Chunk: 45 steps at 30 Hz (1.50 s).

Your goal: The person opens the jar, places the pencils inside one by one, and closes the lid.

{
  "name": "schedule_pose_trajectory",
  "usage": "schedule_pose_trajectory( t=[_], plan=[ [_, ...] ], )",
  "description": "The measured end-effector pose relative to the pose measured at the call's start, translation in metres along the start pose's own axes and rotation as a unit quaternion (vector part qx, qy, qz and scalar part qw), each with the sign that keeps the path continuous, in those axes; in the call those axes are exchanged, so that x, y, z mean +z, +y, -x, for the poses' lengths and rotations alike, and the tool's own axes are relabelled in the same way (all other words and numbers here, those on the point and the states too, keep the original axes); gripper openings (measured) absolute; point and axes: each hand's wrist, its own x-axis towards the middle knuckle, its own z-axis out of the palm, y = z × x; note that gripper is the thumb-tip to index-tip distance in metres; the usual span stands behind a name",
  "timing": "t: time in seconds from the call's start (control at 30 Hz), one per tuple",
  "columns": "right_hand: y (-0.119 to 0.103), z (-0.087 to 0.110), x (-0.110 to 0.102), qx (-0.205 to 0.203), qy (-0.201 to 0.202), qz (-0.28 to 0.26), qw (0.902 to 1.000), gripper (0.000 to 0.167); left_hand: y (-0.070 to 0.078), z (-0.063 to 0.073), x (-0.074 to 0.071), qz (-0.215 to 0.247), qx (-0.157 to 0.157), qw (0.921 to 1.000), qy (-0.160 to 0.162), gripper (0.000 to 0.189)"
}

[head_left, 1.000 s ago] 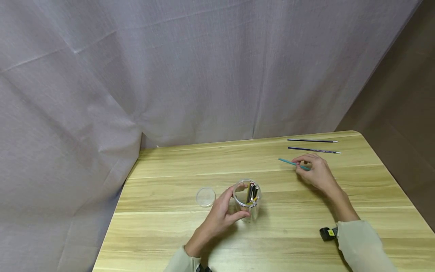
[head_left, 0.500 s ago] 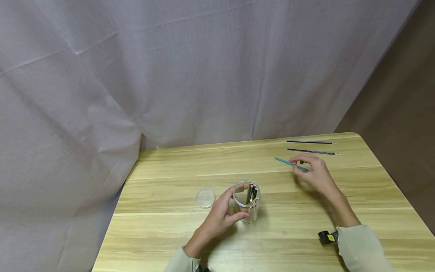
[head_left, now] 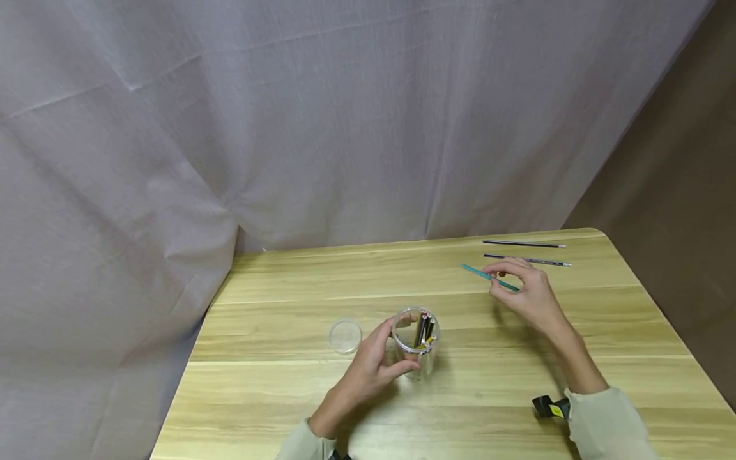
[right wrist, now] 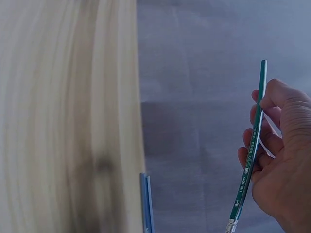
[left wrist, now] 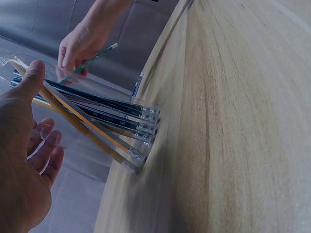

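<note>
My left hand (head_left: 368, 364) grips a clear round jar (head_left: 400, 342) at its side, thumb in front and fingers behind. Several pencils (left wrist: 97, 114), dark and yellow, lean inside it with their eraser ends at the bottom. Off to the right, my right hand (head_left: 531, 294) pinches a green pencil (right wrist: 252, 145) between thumb and fingers, held above the table. The right wrist view shows its white-and-silver eraser end low and the other end up. Beyond that hand lie two dark pencils (head_left: 523, 243) side by side on the table, the nearer one partly overlapped by the fingers.
A clear round lid (head_left: 345, 337) lies on the wooden table (head_left: 276, 396) just left of the jar. Grey curtain cloth (head_left: 345, 128) hangs behind the table's back edge and down its left side. A small black device (head_left: 543, 407) is at the right wrist.
My right hand, pinching the green pencil, has shifted slightly left, and the pencil has come up a little from the table. The left hand keeps its hold on the jar.
</note>
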Motion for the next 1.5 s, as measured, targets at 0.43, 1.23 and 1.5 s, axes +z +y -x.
schedule_pose_trajectory(
  t=[0.43, 1.23, 1.5],
  plan=[
    [-0.032, -0.014, -0.002, -0.033, 0.001, -0.072, 0.9968, 0.039, -0.001, -0.002, -0.004, -0.018, -0.019, 0.9997, 0.000, 0.087],
    [-0.079, -0.014, -0.015, -0.072, 0.032, -0.213, 0.9738, 0.031, 0.000, -0.005, 0.004, -0.011, -0.037, 0.9990, -0.021, 0.087],
    [-0.093, -0.013, -0.023, -0.105, 0.037, -0.281, 0.9532, 0.027, -0.001, -0.007, 0.013, -0.006, -0.017, 0.9997, -0.018, 0.086]
  ],
)
